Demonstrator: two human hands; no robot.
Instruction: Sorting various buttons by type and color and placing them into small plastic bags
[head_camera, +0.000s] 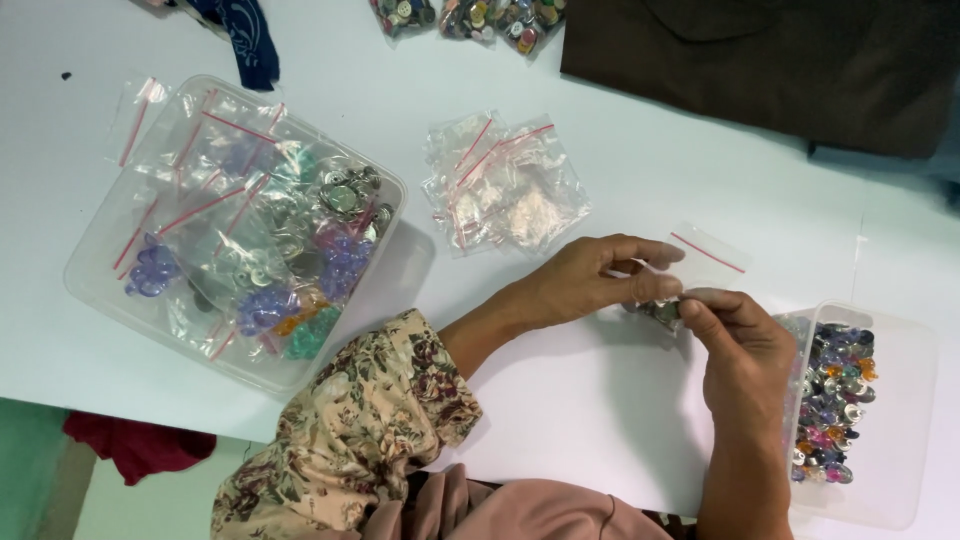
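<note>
Left hand (590, 280): pinched the mouth of a small zip bag (700, 262), holding it open.
Right hand (745, 345): fingertips clamped on the bag's lower edge, steadying it.
Bag: table centre.
Loose-button tub (905, 400): at 4 o'clock, within reach.
Filled-bag tub (100, 270): at 9 o'clock.

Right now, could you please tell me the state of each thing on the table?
Small zip bag: pinched by left hand and right hand, partly filled.
Right plastic tub: open, holding loose colourful buttons.
Left plastic tub: open, full of packed bags.
Empty zip bags: piled flat.
</note>
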